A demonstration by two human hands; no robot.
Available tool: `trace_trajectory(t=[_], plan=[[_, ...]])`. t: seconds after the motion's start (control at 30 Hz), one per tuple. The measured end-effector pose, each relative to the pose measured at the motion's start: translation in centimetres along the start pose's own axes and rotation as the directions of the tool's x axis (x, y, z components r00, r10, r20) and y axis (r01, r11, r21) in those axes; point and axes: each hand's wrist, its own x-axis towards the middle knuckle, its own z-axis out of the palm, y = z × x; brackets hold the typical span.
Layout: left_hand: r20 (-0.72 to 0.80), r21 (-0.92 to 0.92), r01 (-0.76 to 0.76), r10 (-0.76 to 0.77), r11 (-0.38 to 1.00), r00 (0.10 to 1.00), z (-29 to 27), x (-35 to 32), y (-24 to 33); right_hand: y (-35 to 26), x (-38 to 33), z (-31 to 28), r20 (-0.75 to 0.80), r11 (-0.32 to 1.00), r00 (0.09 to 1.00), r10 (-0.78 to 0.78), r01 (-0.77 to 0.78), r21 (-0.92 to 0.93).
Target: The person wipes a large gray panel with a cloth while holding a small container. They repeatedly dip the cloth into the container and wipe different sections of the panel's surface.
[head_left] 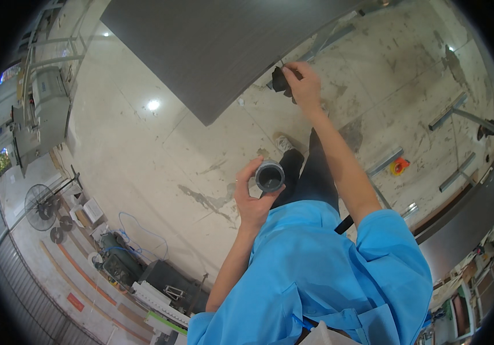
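My left hand [250,198] is wrapped round a dark grey round cup [270,177], held upright in front of my waist with its mouth facing up. Inside it looks dark; the contents I cannot make out. Stretched far forward, my right hand [304,86] pinches a small black piece [279,80], perhaps a cloth or pad, between thumb and fingers. That piece is beside the edge of a large dark grey panel [201,57]; whether the two touch I cannot tell.
Metal stand legs [448,112] and an orange-red roll [399,166] are on the stained floor at right. Another dark board [465,236] lies beyond my right elbow. At left stand a fan [39,206], a compressor-like machine [121,261] and a looped blue hose [137,233].
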Motion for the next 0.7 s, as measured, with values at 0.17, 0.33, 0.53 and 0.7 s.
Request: trace_trajectory(t=[0.17, 0.33, 0.53, 0.7], plan=[[0.009, 0.005, -0.01, 0.01, 1.0, 1.0, 0.4, 0.7, 0.4, -1.3, -3.1, 1.9, 0.222, 0.971, 0.95, -0.219, 0.235, -0.045], [0.012, -0.001, -0.014, 0.014, 1.0, 1.0, 0.6, 1.1, 0.4, -0.2, -3.1, 2.4, 0.192, 0.968, 0.956, -0.224, 0.241, -0.069], [0.014, -0.009, -0.005, 0.005, 1.0, 1.0, 0.8, 1.0, 0.1, 0.6, 2.9, -2.1, -0.035, 0.995, 0.995, -0.092, 0.09, -0.035], [0.048, 0.009, -0.019, 0.018, 1.0, 0.999, 2.1, 2.1, 0.7, -0.1, 1.8, -2.2, 0.156, 0.967, 0.964, -0.213, 0.231, -0.109]])
